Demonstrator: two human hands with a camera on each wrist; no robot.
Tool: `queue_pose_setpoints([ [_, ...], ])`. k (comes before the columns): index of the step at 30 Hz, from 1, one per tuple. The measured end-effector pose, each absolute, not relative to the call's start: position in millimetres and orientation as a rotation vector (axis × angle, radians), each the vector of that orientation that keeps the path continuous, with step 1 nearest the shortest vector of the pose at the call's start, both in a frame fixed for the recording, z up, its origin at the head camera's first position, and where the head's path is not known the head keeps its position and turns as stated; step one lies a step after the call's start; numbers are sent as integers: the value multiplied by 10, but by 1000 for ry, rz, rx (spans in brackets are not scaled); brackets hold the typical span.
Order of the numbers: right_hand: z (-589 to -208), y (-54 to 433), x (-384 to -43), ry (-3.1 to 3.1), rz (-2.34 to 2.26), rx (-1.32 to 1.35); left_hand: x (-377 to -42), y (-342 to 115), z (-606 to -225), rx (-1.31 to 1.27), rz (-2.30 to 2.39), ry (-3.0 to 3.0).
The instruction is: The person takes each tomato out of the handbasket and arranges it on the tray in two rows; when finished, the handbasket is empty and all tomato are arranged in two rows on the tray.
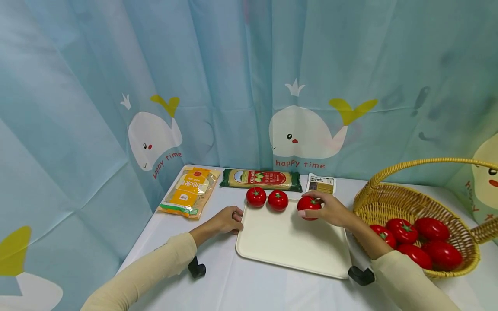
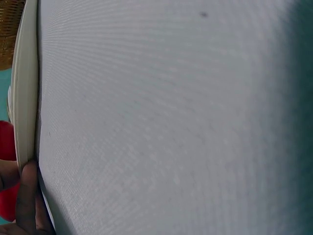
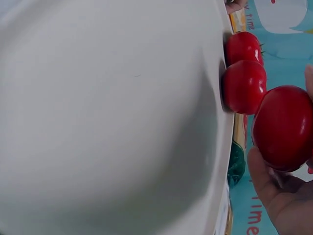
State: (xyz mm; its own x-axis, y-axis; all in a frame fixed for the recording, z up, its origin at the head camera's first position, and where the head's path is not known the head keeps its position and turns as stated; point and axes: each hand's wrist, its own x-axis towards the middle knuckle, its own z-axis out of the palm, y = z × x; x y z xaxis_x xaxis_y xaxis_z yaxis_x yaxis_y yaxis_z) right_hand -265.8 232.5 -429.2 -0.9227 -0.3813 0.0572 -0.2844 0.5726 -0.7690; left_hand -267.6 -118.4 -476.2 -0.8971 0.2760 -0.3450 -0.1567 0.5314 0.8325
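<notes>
My right hand (image 1: 330,209) grips a red tomato (image 1: 309,207) with a green stem over the back of the cream tray (image 1: 292,246). In the right wrist view, the held tomato (image 3: 283,128) is between thumb and fingers, raised off the tray. My left hand (image 1: 225,220) holds the tray's left rim, and the left wrist view shows fingers (image 2: 27,196) pinching the tray edge (image 2: 25,98). Two more tomatoes, a left one (image 1: 256,197) and a right one (image 1: 278,200), sit side by side at the tray's back left corner.
A wicker basket (image 1: 367,203) with a tall handle stands right of the tray, holding several red tomatoes (image 1: 402,231). Behind the tray lie a pasta pack (image 1: 233,178) and a small pouch (image 1: 322,183). An orange food bag (image 1: 190,190) lies back left, before a blue curtain (image 1: 233,86).
</notes>
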Motion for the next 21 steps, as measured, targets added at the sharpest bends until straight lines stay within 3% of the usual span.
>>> queue_pose_setpoints([
  [6, -4358, 2295, -2721, 2675, -1259, -666, -2672, -1185, -4753, 97, 1343, 2329],
  [21, -4427, 2189, -2846, 2757, -1155, -546, -2669, -1187, -4762, 116, 1341, 2337],
])
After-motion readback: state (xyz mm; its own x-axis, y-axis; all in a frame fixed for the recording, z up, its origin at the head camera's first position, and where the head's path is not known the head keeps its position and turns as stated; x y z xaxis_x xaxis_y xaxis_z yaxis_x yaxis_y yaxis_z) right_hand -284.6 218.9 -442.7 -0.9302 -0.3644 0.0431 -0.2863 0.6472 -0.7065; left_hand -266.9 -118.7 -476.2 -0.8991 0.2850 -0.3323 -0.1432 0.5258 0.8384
